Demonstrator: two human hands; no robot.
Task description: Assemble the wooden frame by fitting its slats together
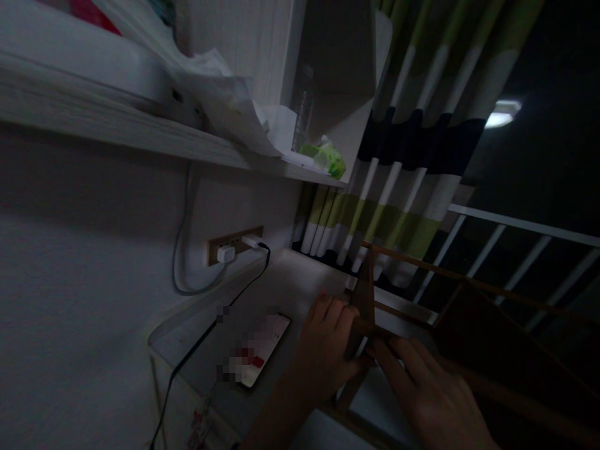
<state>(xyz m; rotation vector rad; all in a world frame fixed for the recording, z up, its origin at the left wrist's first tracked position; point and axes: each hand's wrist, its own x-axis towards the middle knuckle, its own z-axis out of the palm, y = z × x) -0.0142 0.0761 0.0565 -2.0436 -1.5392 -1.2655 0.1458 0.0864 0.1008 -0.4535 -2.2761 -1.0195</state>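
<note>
No legible text, label or number. Marks on the lit phone screen (272, 347), partly pixelated, cannot be read; the green packet's (335, 164) markings are blurred.

Home interior, striped curtain (398, 153), wall shelf (187, 142)

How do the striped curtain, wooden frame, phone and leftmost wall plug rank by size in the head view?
1. Striped curtain and wooden frame: unsure between these; both run out of the picture, and the frame looks nearer the camera.
2. Phone.
3. Leftmost wall plug.
</note>
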